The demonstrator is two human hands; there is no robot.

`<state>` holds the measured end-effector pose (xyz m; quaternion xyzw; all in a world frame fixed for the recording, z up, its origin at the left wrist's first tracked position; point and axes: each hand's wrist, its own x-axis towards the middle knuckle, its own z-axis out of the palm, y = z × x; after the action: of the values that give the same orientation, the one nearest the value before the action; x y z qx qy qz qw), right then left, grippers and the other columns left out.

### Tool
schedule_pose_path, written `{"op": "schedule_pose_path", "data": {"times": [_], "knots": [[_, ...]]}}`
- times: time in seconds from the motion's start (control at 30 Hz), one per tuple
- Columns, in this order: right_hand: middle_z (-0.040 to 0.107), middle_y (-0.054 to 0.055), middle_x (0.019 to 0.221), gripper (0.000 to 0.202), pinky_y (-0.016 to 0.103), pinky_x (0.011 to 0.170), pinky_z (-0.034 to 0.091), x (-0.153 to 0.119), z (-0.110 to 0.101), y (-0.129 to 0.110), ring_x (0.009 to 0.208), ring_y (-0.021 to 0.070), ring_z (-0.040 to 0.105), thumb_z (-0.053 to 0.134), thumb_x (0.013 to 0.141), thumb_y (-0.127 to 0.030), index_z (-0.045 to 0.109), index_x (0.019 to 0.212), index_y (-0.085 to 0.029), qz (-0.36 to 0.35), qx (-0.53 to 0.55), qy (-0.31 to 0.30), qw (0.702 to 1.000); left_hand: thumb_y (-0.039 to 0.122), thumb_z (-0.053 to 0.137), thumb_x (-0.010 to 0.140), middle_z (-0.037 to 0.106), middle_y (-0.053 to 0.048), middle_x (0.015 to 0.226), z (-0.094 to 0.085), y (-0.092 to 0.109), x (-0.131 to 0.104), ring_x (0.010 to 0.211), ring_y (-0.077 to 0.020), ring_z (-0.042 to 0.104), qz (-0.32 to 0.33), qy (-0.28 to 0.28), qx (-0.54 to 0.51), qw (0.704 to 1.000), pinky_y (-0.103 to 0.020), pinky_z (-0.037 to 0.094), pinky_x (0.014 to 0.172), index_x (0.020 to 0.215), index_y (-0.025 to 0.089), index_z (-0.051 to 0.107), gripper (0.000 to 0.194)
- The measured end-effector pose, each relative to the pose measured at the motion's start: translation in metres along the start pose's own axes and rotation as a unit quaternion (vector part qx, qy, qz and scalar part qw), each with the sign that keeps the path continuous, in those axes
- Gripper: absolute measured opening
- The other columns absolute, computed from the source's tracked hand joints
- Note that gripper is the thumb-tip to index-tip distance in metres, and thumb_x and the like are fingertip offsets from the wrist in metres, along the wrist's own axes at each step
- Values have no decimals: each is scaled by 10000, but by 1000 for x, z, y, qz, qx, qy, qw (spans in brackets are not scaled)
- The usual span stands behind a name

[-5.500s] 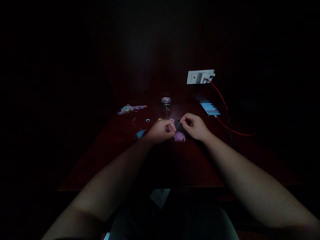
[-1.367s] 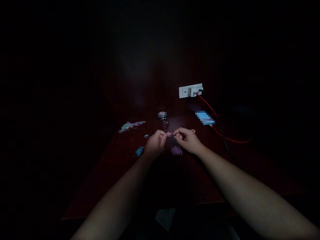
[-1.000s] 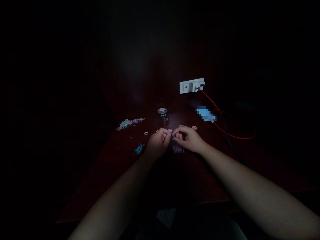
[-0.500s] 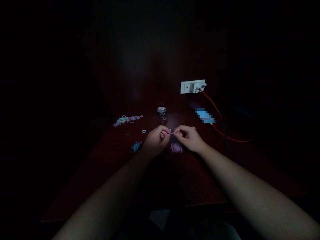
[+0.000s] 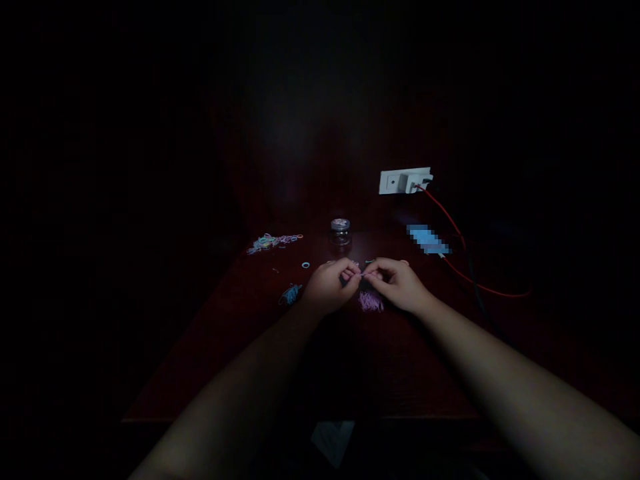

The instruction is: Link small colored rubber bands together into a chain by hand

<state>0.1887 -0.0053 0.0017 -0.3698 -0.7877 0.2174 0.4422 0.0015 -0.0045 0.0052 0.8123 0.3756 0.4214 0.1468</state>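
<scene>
Over the dark red table (image 5: 225, 347), my left hand (image 5: 331, 285) and my right hand (image 5: 397, 283) meet fingertip to fingertip. Both are closed in a pinch on a small purple rubber band (image 5: 363, 274), mostly hidden by the fingers. Just below the fingertips lies a pile of purple rubber bands (image 5: 371, 301). Left of my left hand sits a small bunch of blue rubber bands (image 5: 291, 294). A single pale blue band (image 5: 305, 265) lies farther back, and a mixed heap of coloured bands (image 5: 270, 243) spreads at the back left.
A clear jar with a lid (image 5: 341, 232) stands behind my hands. To the right, a blurred-out phone-like object (image 5: 428, 239) lies with a red cable (image 5: 465, 277) running to a charger in the wall socket (image 5: 394, 182). A dark cable hangs beside it.
The whole view has shifted, so everything sits farther right. My fingertips have come closer together, and less of the purple band shows between them.
</scene>
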Motion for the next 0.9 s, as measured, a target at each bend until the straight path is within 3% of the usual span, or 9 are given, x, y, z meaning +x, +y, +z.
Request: {"op": "schedule_pose_path", "data": {"times": [0.47,0.9], "knots": [[451,-27,618,120,218,517,330,0,3,-4,557,96,391,540,823,-266,558,765,-163,18,46,-7,999,264,562,819,663,-14,760,4,-8,-2,698,-137,598,-6,-4,7,1000,-263,488,685,815,211,626,83],[471,-28,636,66,203,532,346,0,5,2,579,90,417,531,802,-207,551,758,-163,31,48,-21,998,240,576,822,659,-27,781,-1,-3,-1,764,-161,583,53,14,53,997,-298,462,725,798,220,654,84]]}}
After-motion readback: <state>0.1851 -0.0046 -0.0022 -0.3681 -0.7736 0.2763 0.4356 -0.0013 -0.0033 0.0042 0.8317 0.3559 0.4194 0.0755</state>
